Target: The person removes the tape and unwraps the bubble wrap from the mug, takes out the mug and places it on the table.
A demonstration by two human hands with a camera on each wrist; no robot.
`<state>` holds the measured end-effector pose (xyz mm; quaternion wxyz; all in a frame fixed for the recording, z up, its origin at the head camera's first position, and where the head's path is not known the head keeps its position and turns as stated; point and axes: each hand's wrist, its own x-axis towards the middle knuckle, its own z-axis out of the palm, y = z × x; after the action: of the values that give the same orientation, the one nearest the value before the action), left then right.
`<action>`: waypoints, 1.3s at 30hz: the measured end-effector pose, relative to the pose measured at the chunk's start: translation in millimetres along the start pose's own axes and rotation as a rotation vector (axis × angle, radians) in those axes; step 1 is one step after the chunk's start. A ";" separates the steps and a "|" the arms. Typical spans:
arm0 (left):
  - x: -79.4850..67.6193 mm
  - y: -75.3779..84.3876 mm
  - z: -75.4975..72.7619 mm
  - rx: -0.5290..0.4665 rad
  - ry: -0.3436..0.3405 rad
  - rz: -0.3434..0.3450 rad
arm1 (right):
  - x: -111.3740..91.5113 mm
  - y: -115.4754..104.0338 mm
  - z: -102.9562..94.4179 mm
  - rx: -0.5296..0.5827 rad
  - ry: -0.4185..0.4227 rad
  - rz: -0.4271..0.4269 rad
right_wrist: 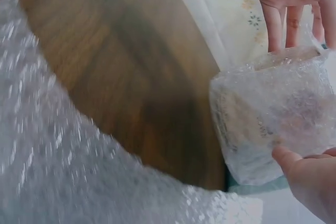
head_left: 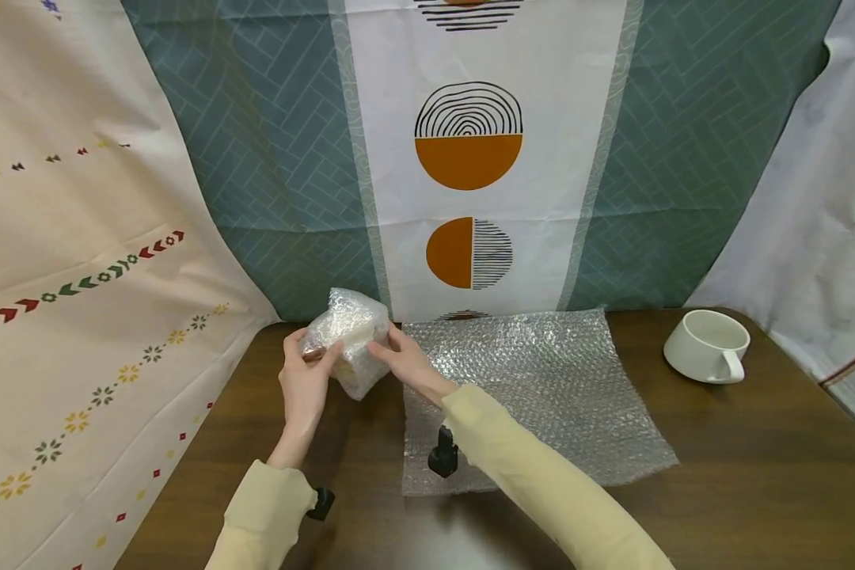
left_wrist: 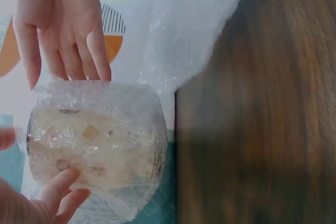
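Observation:
Both hands hold a bubble-wrapped bundle (head_left: pixel 354 336) up over the left back of the table. Through the clear wrap shows a rounded, cream-coloured object (left_wrist: pixel 100 135) with small dark and orange marks; its exact kind is blurred by the plastic. My left hand (head_left: pixel 305 388) grips the bundle's left side, thumb toward me. On the other side my right hand (head_left: pixel 409 362) grips it, thumb (right_wrist: pixel 286 158) pressed on the wrap. A loose fold of plastic sticks up at the top. Part of the fingers is hidden behind the bundle in the head view.
A large flat sheet of bubble wrap (head_left: pixel 527 396) covers the middle of the wooden table (head_left: pixel 769 475), right beside the hands. A white cup (head_left: pixel 701 348) with its handle toward the front stands at the right back. Patterned cloths (head_left: pixel 299 142) hang behind and at the sides.

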<state>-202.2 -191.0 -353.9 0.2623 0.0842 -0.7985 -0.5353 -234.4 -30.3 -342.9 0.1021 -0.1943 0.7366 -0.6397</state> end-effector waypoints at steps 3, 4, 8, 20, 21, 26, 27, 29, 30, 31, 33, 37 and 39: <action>-2.0 7.1 6.1 -0.005 -0.017 0.012 | 3.0 7.9 -10.3 0.017 -0.006 0.013; -2.5 9.3 8.3 -0.007 -0.024 0.019 | 4.2 11.3 -13.8 0.009 -0.006 0.014; -4.6 17.4 18.7 -0.019 -0.060 0.036 | -0.5 7.8 -28.5 -0.021 0.003 0.024; -10.2 28.5 45.1 -0.018 -0.122 0.072 | -10.0 7.7 -57.6 -0.064 0.060 0.039; -11.2 29.6 47.1 -0.019 -0.124 0.075 | -11.5 7.8 -59.9 -0.064 0.062 0.037; -16.4 33.6 57.2 -0.045 -0.164 0.078 | -18.4 9.7 -72.6 -0.055 0.072 0.045; -17.5 34.5 59.3 -0.050 -0.173 0.076 | -19.9 9.8 -75.2 -0.053 0.070 0.050; -19.8 36.3 62.9 -0.052 -0.189 0.075 | -22.8 10.1 -80.4 -0.052 0.067 0.056; -20.7 36.8 64.7 -0.049 -0.199 0.076 | -24.2 10.1 -82.9 -0.053 0.064 0.056; -21.8 37.7 66.4 -0.050 -0.209 0.077 | -25.5 10.1 -85.4 -0.045 0.061 0.057; -24.2 39.7 69.6 -0.053 -0.222 0.080 | -27.9 10.3 -90.3 -0.025 0.058 0.067; -29.4 42.1 76.9 -0.061 -0.246 0.084 | -33.5 12.8 -100.4 0.019 0.046 0.083; -32.2 42.8 80.7 -0.056 -0.257 0.087 | -36.6 15.1 -105.4 0.024 0.041 0.088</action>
<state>-209.7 -94.5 -349.4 0.1831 -0.0270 -0.8131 -0.5519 -245.8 81.7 -344.4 0.1175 -0.1474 0.7387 -0.6471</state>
